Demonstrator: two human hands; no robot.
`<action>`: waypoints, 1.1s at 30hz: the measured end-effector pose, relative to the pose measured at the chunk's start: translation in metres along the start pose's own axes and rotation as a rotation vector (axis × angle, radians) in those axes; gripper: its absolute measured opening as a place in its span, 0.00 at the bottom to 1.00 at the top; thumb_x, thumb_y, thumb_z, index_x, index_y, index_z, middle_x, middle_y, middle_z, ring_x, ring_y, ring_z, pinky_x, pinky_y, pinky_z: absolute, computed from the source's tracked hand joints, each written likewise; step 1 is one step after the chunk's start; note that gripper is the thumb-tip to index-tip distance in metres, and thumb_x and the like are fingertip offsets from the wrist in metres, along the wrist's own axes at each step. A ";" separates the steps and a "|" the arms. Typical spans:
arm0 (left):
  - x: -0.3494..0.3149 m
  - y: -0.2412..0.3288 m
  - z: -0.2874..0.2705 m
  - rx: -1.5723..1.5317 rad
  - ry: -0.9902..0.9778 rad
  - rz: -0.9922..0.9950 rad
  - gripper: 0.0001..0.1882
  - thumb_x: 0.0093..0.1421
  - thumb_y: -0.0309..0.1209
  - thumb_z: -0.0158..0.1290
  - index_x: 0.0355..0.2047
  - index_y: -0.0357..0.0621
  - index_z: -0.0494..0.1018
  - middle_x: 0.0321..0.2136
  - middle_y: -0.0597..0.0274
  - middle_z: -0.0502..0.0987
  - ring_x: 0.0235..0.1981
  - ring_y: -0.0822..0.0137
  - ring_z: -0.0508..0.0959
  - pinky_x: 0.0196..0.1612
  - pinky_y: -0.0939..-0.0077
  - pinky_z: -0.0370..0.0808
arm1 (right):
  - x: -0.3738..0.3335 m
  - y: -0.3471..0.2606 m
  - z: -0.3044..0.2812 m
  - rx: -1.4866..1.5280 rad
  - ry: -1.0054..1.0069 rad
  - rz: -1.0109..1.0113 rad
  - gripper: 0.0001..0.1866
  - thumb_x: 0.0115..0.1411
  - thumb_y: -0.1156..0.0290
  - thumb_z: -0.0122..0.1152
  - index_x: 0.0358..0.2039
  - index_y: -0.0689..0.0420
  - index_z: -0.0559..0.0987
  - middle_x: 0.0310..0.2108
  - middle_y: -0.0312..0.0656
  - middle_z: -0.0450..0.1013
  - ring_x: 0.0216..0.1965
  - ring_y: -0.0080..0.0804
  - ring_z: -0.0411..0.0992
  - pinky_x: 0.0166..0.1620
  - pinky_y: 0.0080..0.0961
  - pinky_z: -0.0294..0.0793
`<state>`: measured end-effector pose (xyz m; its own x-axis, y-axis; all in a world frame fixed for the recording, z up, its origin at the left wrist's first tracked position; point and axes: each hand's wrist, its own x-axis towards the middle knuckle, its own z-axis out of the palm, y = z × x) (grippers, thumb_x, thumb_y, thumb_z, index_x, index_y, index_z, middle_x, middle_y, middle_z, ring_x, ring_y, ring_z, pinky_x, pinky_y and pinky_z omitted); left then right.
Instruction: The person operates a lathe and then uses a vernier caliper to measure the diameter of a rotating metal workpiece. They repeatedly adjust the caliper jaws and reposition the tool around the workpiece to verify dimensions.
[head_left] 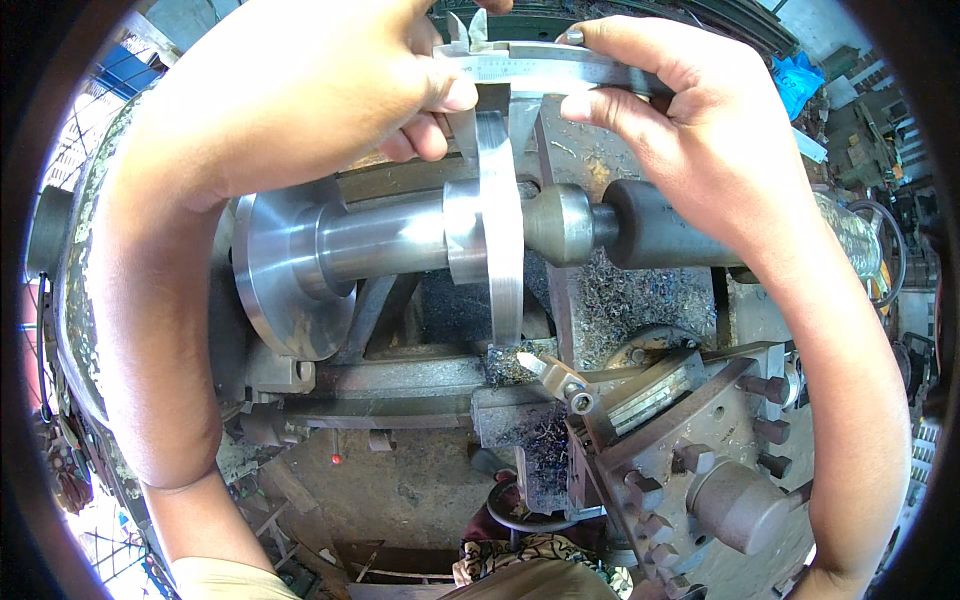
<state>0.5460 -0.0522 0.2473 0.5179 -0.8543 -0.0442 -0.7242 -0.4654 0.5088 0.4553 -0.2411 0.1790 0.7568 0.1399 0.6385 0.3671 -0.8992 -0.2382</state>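
A steel vernier caliper (560, 68) lies across the top of a turned metal workpiece (385, 240) mounted in a lathe. Its two long jaws straddle the rim of the workpiece's thin upright disc (505, 250); whether both touch the faces I cannot tell. My left hand (370, 90) pinches the caliper at its jaw end, left of the disc, fingers closed. Around the beam's right part, the thumb and fingers of my right hand (700, 100) are closed. The workpiece's wide flange (290, 270) sits toward the left, beneath my left forearm.
A tailstock centre (560, 225) and its dark quill (660, 225) meet the workpiece from the right. Below the disc, a cutting tool (545, 370) juts from a bolted tool post (700, 450). Metal chips (640, 310) cover the bed. A blue bag (795, 85) lies far right.
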 end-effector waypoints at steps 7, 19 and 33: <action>0.000 -0.004 0.000 -0.028 -0.001 0.001 0.24 0.68 0.18 0.51 0.63 0.27 0.61 0.38 0.49 0.80 0.34 0.67 0.85 0.39 0.76 0.86 | -0.004 -0.002 -0.001 -0.002 0.001 0.009 0.14 0.54 0.75 0.73 0.39 0.65 0.81 0.27 0.51 0.78 0.28 0.49 0.80 0.32 0.34 0.78; 0.002 -0.006 -0.001 -0.024 -0.029 0.014 0.24 0.69 0.18 0.50 0.64 0.26 0.59 0.36 0.49 0.81 0.34 0.68 0.85 0.39 0.77 0.85 | -0.002 -0.007 -0.002 -0.017 -0.016 0.039 0.14 0.54 0.74 0.74 0.39 0.65 0.81 0.28 0.52 0.79 0.29 0.48 0.80 0.33 0.35 0.78; 0.002 -0.006 0.000 -0.028 -0.026 0.025 0.23 0.69 0.17 0.49 0.63 0.24 0.59 0.36 0.49 0.81 0.33 0.67 0.85 0.39 0.76 0.85 | -0.001 -0.009 -0.005 -0.042 -0.063 0.068 0.13 0.54 0.74 0.74 0.38 0.64 0.81 0.27 0.51 0.78 0.28 0.49 0.79 0.32 0.36 0.78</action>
<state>0.5518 -0.0514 0.2440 0.4878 -0.8713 -0.0535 -0.7235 -0.4378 0.5337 0.4492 -0.2354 0.1839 0.8125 0.1026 0.5738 0.2916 -0.9239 -0.2477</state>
